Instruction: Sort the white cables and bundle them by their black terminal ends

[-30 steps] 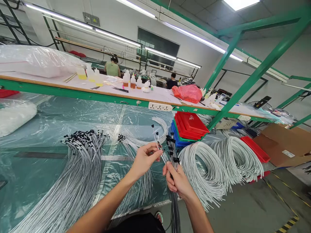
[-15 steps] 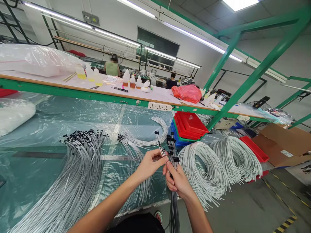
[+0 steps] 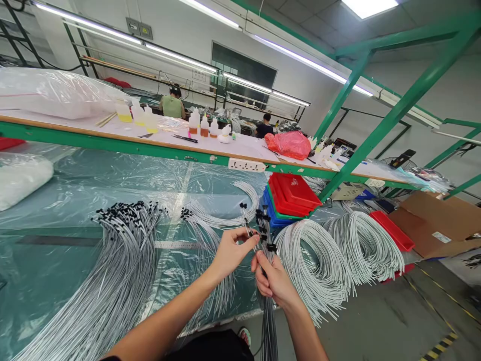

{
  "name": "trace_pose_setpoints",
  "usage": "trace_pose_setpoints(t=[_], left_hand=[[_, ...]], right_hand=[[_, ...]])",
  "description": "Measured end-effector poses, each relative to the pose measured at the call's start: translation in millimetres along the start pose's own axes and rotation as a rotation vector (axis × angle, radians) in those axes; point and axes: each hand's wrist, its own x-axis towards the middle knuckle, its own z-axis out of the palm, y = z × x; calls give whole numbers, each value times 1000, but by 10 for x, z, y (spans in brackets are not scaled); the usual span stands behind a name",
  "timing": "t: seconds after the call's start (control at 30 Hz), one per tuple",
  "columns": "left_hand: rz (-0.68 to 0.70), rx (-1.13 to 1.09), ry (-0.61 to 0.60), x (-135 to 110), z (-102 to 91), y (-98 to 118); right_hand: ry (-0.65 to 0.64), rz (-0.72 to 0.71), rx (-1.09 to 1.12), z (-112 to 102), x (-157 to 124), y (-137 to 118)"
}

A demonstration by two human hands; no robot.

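My right hand [image 3: 275,280] is closed round a bundle of thin grey cables with black end caps [image 3: 264,226]; the bundle stands upright and hangs down past the table edge. My left hand [image 3: 232,249] pinches one or two of these cables just under their caps, beside the right hand. A large fan of the same capped cables [image 3: 112,260] lies on the green table [image 3: 75,185] to the left. A smaller fan of cables [image 3: 210,225] lies just behind my left hand.
Coils of white cable [image 3: 319,260] lie right of my hands, with stacked red and blue trays [image 3: 291,195] behind them. A steel ruler [image 3: 176,244] lies on the plastic-covered table. A shelf above holds bottles [image 3: 203,125] and a red bag [image 3: 289,144]. Two people work far behind.
My left hand has drawn the cable tips downward, closer to the bundle in my right hand. The right hand has barely moved.
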Motion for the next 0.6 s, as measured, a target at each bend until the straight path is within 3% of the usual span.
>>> trace_pose_setpoints(t=[0.6], left_hand=[[50,-11,84,234,-274,245]], right_hand=[[-37,-22,-10,-13,-80,23]])
